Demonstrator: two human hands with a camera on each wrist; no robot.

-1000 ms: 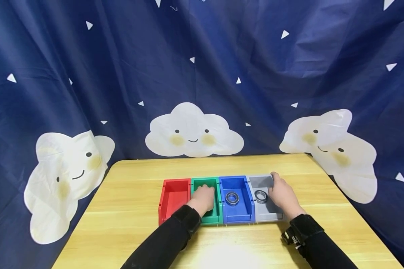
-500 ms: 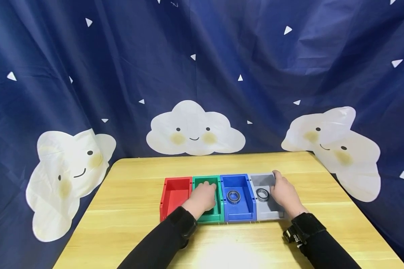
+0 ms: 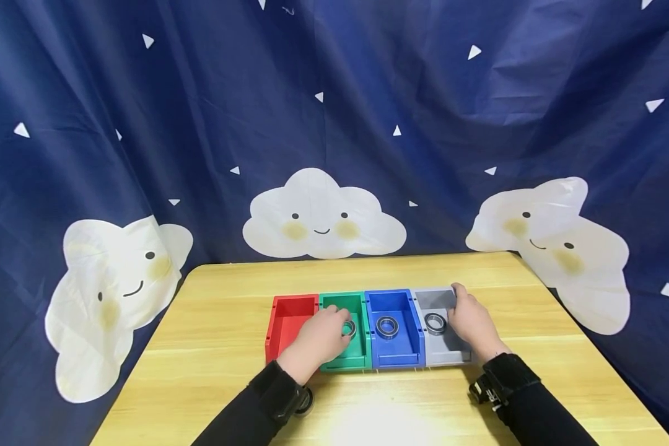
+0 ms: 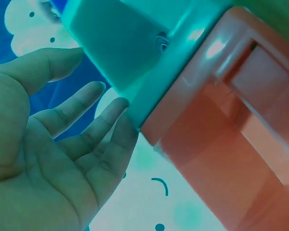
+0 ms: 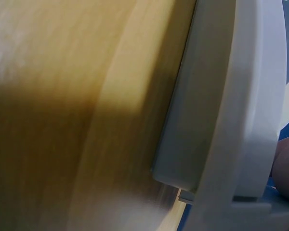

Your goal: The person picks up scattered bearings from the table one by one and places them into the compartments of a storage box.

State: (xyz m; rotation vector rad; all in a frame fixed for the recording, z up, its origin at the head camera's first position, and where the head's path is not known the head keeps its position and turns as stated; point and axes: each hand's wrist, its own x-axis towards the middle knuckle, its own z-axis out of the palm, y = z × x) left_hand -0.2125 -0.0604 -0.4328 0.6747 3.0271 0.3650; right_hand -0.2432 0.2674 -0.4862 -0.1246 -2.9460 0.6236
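My left hand (image 3: 322, 333) hovers over the seam between the red bin (image 3: 294, 300) and the green bin (image 3: 351, 363), its fingers loosely bent and holding nothing. Just right of its fingertips, a ball bearing (image 3: 353, 329) lies in the green bin, partly hidden by the hand. The left wrist view has the bare palm (image 4: 43, 192) beside the green rim. On the far right, my right hand (image 3: 472, 321) grips the side wall of the grey bin (image 3: 443, 357), thumb on the inner side. One fingertip (image 5: 286, 168) shows past that wall in the right wrist view.
The blue bin (image 3: 396, 360) stands between the green and grey ones, all in one row on the wooden table (image 3: 217, 347). A bearing (image 3: 387, 336) lies in the blue bin and another bearing (image 3: 435, 332) in the grey one. Behind the table hangs a dark blue curtain (image 3: 357, 74).
My left hand has come up out of the green bin and shifted left and toward me, uncovering the bearing there. The right hand keeps its grip on the grey bin.
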